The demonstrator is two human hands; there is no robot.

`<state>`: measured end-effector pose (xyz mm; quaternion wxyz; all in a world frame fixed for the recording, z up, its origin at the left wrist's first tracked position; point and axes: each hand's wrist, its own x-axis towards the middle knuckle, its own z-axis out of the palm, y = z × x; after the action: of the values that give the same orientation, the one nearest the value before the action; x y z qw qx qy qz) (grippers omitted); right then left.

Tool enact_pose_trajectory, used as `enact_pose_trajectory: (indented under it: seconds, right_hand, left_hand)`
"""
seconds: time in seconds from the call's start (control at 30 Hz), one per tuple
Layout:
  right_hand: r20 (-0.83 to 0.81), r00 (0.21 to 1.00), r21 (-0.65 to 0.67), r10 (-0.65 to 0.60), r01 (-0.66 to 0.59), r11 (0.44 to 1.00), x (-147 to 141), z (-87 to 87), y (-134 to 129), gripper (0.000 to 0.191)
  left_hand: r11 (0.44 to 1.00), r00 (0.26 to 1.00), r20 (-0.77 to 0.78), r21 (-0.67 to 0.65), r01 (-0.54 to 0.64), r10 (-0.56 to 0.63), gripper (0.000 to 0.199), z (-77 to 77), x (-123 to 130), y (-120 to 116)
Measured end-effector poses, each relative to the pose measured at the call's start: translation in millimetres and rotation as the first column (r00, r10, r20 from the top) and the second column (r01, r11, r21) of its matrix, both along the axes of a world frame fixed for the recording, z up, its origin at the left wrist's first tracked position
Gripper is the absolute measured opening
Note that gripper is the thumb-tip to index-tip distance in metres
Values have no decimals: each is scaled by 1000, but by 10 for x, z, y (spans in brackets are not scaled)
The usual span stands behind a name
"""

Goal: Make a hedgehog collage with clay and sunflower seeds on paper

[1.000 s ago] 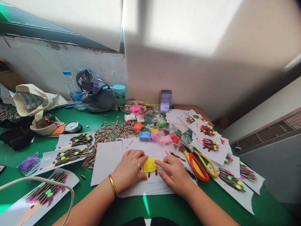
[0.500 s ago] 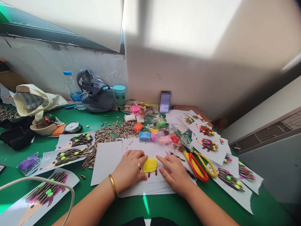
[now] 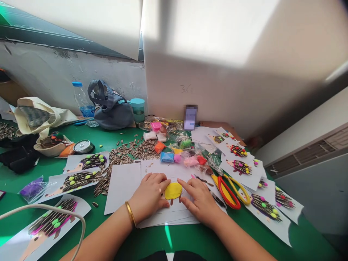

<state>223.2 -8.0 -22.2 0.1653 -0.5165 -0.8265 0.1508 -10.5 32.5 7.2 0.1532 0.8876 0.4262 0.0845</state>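
A yellow clay patch (image 3: 173, 190) lies flat on white paper (image 3: 154, 220), with short brown clay legs (image 3: 171, 202) below it. My left hand (image 3: 152, 192) rests on the paper at the patch's left side, fingers bent over and thumb stretched out, covering part of the figure's left end. On the opposite side, my right hand (image 3: 199, 197) has its index finger at the patch's upper right edge and the thumb apart, near the right leg. Neither hand holds anything. A gold bracelet (image 3: 130, 214) circles my left wrist.
Sunflower seeds (image 3: 133, 150) are heaped behind the paper, beside bagged clay such as a blue pack (image 3: 166, 157). Red-and-yellow scissors (image 3: 230, 192) lie right of my hand. Seed-covered hedgehog pictures (image 3: 265, 207) flank both sides. A white cable (image 3: 49, 206) loops across the left foreground.
My right hand has moved slightly left, bringing its index finger and thumb closer to the yellow clay. My left hand stays in place.
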Motion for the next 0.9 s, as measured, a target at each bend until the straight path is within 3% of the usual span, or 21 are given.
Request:
enact_pose_trajectory:
  seconds: [0.23,0.53,0.77,0.9]
  right_hand:
    - [145,989,-12,6,-5,1000,-128,57,-11,57]
    - [7,1000,43,-26,26,999,-14,-12,0,53]
    - [106,994,64,30,-37,997,29,-17,-54,46]
    - [7,999,104,32,-32,994,91,-24,-32,43]
  left_hand:
    - [1000,1000,-13,-6,1,-1,69,-13,-2,18]
    - [1000,1000,-7,6,3,-3,69,-32,-8,8]
    - [1000,1000,-4,6,7,-7,69,-31,-12,18]
    - [1000,1000,-7,-5,3,-3,68,-23,-8,17]
